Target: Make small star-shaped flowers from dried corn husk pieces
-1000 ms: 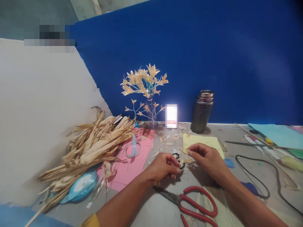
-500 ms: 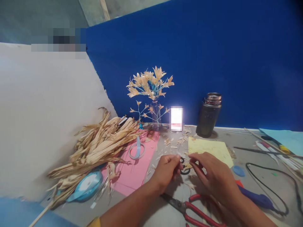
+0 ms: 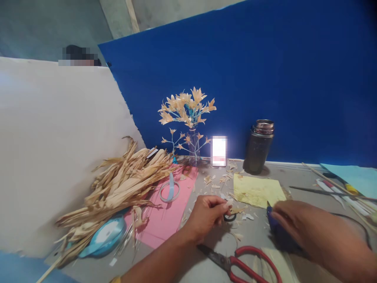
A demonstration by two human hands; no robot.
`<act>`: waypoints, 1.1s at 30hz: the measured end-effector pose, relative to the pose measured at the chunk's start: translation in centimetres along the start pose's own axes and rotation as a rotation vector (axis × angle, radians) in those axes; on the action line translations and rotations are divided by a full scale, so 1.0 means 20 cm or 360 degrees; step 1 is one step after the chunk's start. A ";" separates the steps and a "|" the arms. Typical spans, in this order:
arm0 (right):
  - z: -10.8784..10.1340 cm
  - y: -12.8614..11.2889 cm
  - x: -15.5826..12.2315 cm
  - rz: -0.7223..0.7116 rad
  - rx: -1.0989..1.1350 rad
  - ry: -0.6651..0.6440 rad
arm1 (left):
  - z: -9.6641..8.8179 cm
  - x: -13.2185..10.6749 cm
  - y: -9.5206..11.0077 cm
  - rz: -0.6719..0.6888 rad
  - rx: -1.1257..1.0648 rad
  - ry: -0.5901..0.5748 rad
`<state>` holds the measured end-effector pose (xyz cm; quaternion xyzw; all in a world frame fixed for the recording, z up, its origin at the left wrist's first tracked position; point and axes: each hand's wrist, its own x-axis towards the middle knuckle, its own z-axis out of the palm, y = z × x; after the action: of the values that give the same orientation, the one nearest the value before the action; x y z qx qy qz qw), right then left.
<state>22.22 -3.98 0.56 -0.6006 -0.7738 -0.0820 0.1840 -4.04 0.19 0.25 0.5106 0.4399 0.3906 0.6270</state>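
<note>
Left hand (image 3: 209,214) pinched small pale scrap (image 3: 229,203), right hand (image 3: 312,232) closed around blue tool (image 3: 276,228), red-handled scissors (image 3: 226,262) lay nearby.

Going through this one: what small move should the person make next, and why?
Probably bring the tip of the blue tool toward the small pale piece. The right hand grips the tool beside the yellow paper, while the left hand seems to pinch the piece, and a gap separates the two.
</note>
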 end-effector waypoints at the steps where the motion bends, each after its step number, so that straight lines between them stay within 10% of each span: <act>1: 0.01 0.07 -0.05 -0.0015 0.0004 0.0012 | -0.01 0.01 0.00 0.0015 0.0092 0.0012; 9: 0.10 0.19 -0.28 -0.0221 -0.0175 -0.0016 | -0.02 0.14 0.09 0.0127 0.0641 0.0034; 23: 0.12 0.17 -0.28 0.0263 0.0242 -0.0283 | 0.22 0.85 0.06 -0.0145 0.1231 -0.0197; 28: -0.04 0.25 -0.25 0.0695 0.0663 -0.0102 | 0.20 0.81 0.10 -0.0063 0.1037 -0.0161; 33: -0.22 0.22 -0.12 0.0794 0.1244 -0.0149 | 0.16 0.49 0.17 0.0100 0.0595 -0.0220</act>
<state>27.74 -6.47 3.40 -0.6570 -0.5861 0.2897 0.3754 1.87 9.10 2.36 0.6572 0.4448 0.2855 0.5374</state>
